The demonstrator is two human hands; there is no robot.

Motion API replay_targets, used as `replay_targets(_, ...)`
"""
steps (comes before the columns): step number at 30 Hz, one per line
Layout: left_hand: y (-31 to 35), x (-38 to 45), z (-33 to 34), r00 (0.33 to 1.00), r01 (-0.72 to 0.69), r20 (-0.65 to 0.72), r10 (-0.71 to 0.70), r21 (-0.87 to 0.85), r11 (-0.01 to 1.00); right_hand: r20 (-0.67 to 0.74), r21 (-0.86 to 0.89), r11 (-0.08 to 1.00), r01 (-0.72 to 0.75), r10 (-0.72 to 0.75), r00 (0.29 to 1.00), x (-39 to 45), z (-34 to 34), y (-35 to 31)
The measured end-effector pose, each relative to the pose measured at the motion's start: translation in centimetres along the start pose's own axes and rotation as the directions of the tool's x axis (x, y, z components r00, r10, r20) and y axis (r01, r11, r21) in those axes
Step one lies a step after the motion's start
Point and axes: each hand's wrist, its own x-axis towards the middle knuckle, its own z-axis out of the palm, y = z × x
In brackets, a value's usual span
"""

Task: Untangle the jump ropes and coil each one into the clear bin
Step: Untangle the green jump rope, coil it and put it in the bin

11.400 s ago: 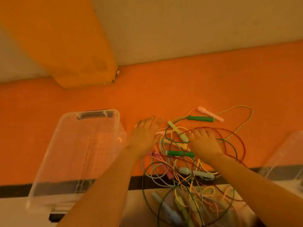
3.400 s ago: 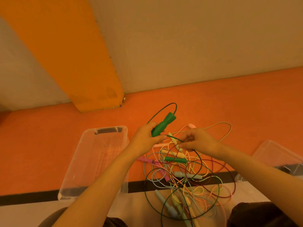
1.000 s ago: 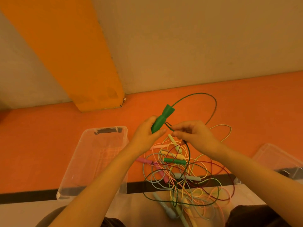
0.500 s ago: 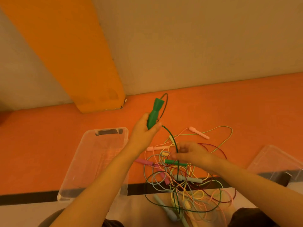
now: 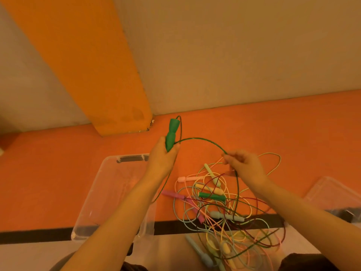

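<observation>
While our left hand (image 5: 163, 159) is wrapped around a green handle (image 5: 171, 133), holding it upright above the orange floor (image 5: 273, 126), our right hand (image 5: 244, 167) pinches the dark green cord (image 5: 203, 140) a bit further along. So the cord arcs from the top of the handle, down past our left fingers and over to the right fingertips, then drops into the tangle of ropes (image 5: 224, 212) below. Another stretch of green cord hangs down along the right side of our left wrist.

The tangle sits on the near right, between our forearms, and it's a proper mess (pink, yellow, pale blue, maroon cords all looped over each other). A second green handle (image 5: 212, 196) lies in the middle of it, with a magenta handle (image 5: 173, 195) just to its left, a pale pink one (image 5: 186, 179) further out, and a grey-blue one (image 5: 226, 216) nearer to us.

Over on the left is the clear bin (image 5: 93, 200), partly hidden behind our left forearm; we can't see any rope in it. Another clear container (image 5: 336, 194) peeks in at the right edge. An orange pillar (image 5: 88, 65) runs up the beige wall (image 5: 244, 45) on the far side.
</observation>
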Motion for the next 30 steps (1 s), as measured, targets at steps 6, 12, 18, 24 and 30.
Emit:
replay_targets(6,0.5,-0.7,0.8,0.992,-0.062,0.112,0.058,0.035,0.997,0.093,-0.295,0.907,0.300,-0.285,0.954,0.8,-0.4,-3.2)
replay_targets(12,2.2,-2.3,2.1,0.948,-0.117,0.276,0.156,-0.152,0.981,0.246,-0.266,0.895,0.359,-0.297,0.923,-0.2,1.3,-4.1)
replay_targets(18,2.5,-2.4,2.0,0.958,-0.126,0.222,0.179,-0.234,0.964,0.272,-0.174,0.947,0.271,-0.218,0.937,0.1,1.1,-3.2)
replay_targets(24,2.9,-1.5,0.8,0.992,-0.085,0.050,0.112,-0.380,0.921,0.342,-0.390,0.908,0.151,-0.009,0.939,1.0,-0.7,0.2)
replay_targets(30,2.2,-0.6,0.0,0.999,-0.045,-0.031,0.036,-0.382,0.923,0.181,-0.184,0.980,0.079,-0.045,0.983,1.7,-0.8,-0.9)
